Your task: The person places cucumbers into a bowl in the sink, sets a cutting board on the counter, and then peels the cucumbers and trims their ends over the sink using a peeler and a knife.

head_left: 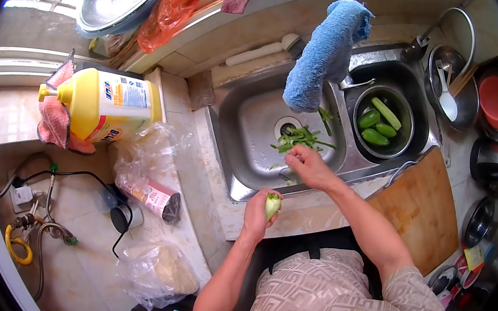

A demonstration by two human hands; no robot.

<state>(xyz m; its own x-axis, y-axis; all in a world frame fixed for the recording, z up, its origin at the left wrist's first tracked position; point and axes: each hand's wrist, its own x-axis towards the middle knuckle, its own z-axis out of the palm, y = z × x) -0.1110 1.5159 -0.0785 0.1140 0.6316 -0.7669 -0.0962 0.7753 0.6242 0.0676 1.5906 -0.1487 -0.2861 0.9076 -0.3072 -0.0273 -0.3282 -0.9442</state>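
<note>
Left grip (258,211) clamps a pale green vegetable (272,207) before the front edge of the sink (238,193); right grip (311,168) has fingers together, contents unclear to me. I see bare basin (245,127) left of the green trimmings (298,138).

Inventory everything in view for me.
Pale vegetable: one, light green, left hand
Peelings: uncounted, green, left basin
Vegetables: four, green, metal bowl
Metal bowl: one, silver, right basin
Towel: one, blue, above sink
Brush: one, white, behind sink
Chopping board: one, brown, beside sink
Jug: one, yellow, left side
Kettle: one, black, far right
Scoop: one, red, far right
Spoon: one, white, right-hand bowl
Bag: one, orange, upper left
Edge clutter: uncounted, mixed, both sides
Left hand: one, before sink
Right hand: one, over left basin
</note>
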